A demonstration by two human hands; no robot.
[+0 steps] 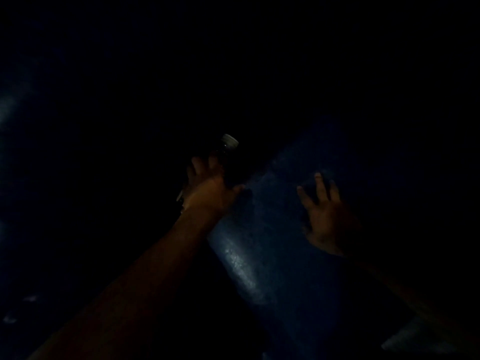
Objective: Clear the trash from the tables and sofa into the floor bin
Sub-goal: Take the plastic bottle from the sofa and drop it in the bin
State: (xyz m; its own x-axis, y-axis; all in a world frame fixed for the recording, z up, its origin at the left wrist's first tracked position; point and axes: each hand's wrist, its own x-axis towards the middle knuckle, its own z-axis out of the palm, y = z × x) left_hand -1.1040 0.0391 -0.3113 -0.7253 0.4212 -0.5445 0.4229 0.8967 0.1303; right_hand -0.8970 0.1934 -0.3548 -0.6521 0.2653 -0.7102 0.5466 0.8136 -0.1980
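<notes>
though the room is almost wholly dark, one bottle shows, dark-bodied with a pale cap at its upper end, tilted up and to the right. it sits just beyond the upper left edge of the blue cushion, a long padded surface with a dull sheen, probably part of the sofa.

the left hand is closed around the bottle's lower body, fingers curled over its far side and the thumb toward the cushion. something pale pokes out under the wrist, but it is too dim to name. the right hand is open, fingers spread, hanging over or resting on the cushion to the right of the bottle; whether it touches cannot be told. it holds nothing.

by the look of it the bottle is a light plastic one, stiff enough near the cap and base but likely to dent in the middle if squeezed. its surface is probably smooth and a little slippery, so a wrap around the body just below the shoulder, as the left hand has it, seems the safest hold. whether liquid remains inside, adding weight, cannot be seen.

counted: one bottle, one cap, one cushion, two hands. the floor bin is not visible anywhere in the darkness.
</notes>
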